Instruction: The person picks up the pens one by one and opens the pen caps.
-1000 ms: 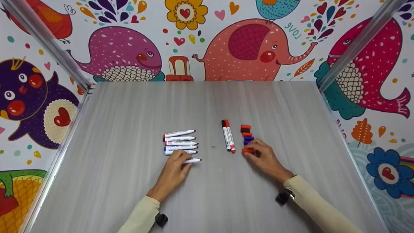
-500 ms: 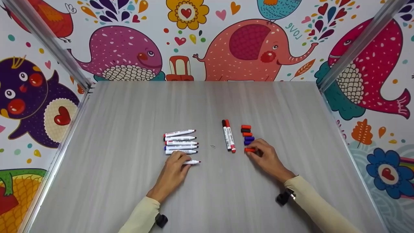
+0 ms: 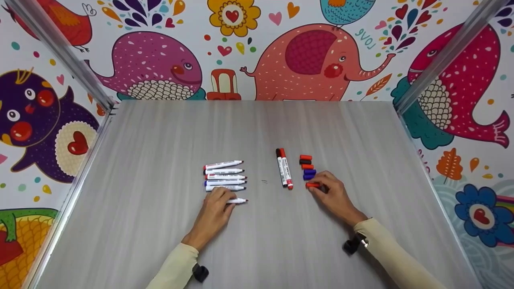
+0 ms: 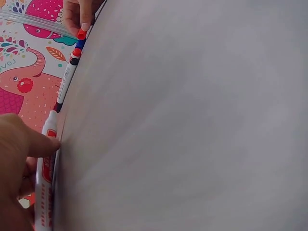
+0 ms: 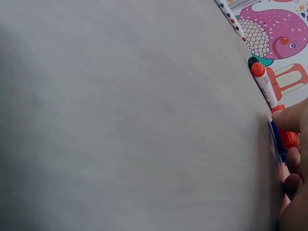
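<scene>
I wear a plain, pale cream fabric sleeve [image 3: 174, 265] on the left and a matching cream fabric sleeve [image 3: 395, 253] on the right. Toward the right edge of the grey surface [image 3: 277, 241], my left sleeve bears a blocky black device [image 3: 201, 273]; a similar black device [image 3: 350, 246] on my right has a shiny spot [image 3: 364, 243].

A pale grey, faintly streaked tabletop [image 3: 160, 132] spans the middle and lower frame. Left of centre lie five uncapped white cylindrical markers [image 3: 225, 177], tips rightward; near centre, two capped white markers [image 3: 286, 168], side by side; right of these, a column of five short red, black and blue cylindrical caps [image 3: 307, 167].
</scene>
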{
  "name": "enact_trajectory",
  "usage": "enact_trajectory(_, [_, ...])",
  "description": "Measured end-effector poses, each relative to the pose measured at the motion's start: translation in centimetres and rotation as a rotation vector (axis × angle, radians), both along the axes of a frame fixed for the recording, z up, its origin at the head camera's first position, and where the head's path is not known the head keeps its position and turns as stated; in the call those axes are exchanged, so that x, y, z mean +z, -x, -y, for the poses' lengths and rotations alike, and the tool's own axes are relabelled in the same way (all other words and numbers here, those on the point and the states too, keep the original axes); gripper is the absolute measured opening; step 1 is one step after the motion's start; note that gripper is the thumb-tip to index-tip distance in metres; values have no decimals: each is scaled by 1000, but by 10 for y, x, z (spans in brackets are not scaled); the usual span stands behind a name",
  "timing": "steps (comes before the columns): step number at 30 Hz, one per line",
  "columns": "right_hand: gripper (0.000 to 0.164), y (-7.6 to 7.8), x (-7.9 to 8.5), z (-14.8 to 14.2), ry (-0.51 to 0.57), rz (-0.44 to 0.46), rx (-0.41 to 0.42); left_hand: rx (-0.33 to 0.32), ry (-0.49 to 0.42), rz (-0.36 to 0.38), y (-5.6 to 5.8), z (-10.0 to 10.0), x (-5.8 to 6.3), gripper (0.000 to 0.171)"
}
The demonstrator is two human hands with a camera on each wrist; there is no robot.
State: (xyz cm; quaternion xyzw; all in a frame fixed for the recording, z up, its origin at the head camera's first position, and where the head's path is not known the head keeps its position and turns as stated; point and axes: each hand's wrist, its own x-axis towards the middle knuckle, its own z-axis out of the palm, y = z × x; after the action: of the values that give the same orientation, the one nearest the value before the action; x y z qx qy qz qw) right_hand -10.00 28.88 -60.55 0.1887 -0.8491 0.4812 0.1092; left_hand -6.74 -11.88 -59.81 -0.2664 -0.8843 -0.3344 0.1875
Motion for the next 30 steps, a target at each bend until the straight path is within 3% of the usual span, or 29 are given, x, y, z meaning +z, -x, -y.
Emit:
enact_trajectory(9, [21,3,-3,1,26,8,-12,20,51,-45,2,1,-3,23])
enact_trajectory(30, [27,8,-7,6,85,-44,-50,60,76,-104,9,-2,-3,17])
